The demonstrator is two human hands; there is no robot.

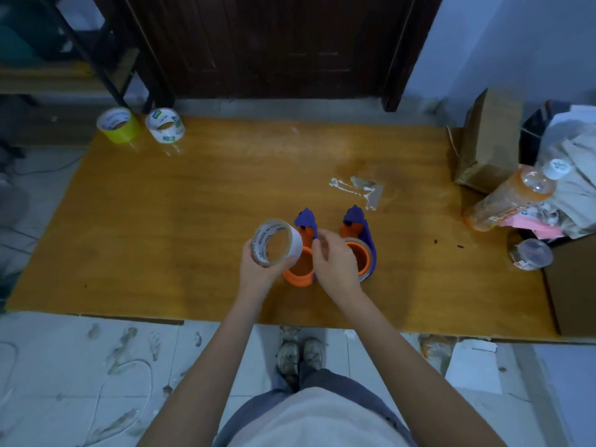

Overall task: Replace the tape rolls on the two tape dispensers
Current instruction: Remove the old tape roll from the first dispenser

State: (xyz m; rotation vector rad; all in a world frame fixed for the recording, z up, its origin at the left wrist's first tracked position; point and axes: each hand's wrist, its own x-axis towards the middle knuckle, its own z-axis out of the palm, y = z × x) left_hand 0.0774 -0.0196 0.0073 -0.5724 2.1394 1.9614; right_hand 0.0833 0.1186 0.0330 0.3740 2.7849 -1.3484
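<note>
Above dispensers (298, 266), roll (278, 241) in left hand (258, 262)

The right hand (335, 262) is covering the near part of the right dispenser (359, 243), and its fingertips are blurring. The held tape roll (279, 241) is hiding part of the left dispenser (301, 253). At three o'clock, the frame edge is cutting off the heap of bags (574, 188).
</note>
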